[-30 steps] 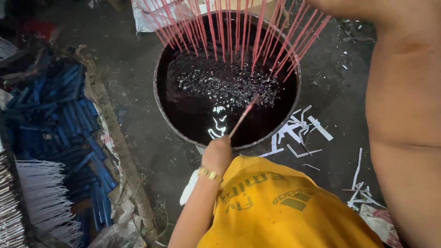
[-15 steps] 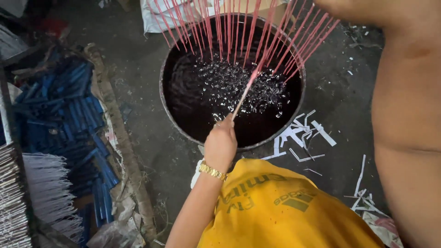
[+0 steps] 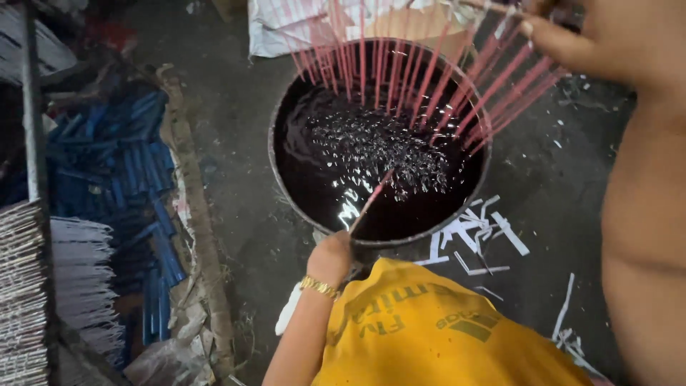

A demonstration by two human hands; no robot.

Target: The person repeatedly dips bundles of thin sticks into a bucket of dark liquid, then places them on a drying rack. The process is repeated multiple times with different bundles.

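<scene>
A round metal tub (image 3: 274,179) of dark, glossy liquid (image 3: 314,179) stands on the grimy floor in front of me. My left hand (image 3: 330,257), with a gold bracelet on its wrist, is closed on a single pink stick (image 3: 371,199) at the tub's near rim. The stick's far end reaches the liquid. My right hand (image 3: 593,36) is up at the top right and grips a fanned bundle of pink sticks (image 3: 429,78). Their ends hang over the far half of the tub. My yellow shirt (image 3: 436,329) fills the bottom middle.
Bundles of blue sticks (image 3: 114,171) lie at the left, with pale bundles (image 3: 78,279) stacked below them beside a metal pole (image 3: 32,107). White paper scraps (image 3: 486,236) litter the floor right of the tub. A white sack (image 3: 286,28) lies behind it.
The single stick reached up among the fanned sticks half a second ago; now it points lower, into the liquid. My left hand has drawn back to the rim. My right hand's fingers have come into view.
</scene>
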